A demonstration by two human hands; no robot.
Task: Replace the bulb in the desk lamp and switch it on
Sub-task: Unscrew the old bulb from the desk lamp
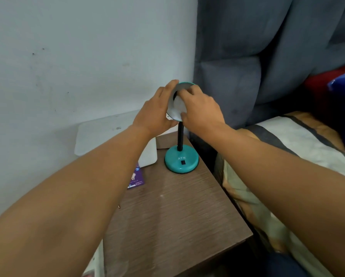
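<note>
A teal desk lamp stands on its round base (181, 161) at the back of a brown wooden bedside table (173, 220). A black neck (180, 136) rises from the base to a teal shade (184, 84) tilted toward me. My left hand (156, 110) grips the shade's left rim. The fingers of my right hand (199, 108) reach into the shade and close around a white bulb (178, 105). The bulb's socket is hidden. A black switch (182, 162) sits on the front of the base.
A purple bulb box (136, 177) lies on the table left of the base, partly under my left forearm. A white box (147, 154) stands behind it against the wall. A bed with a grey padded headboard (267, 56) runs along the table's right side.
</note>
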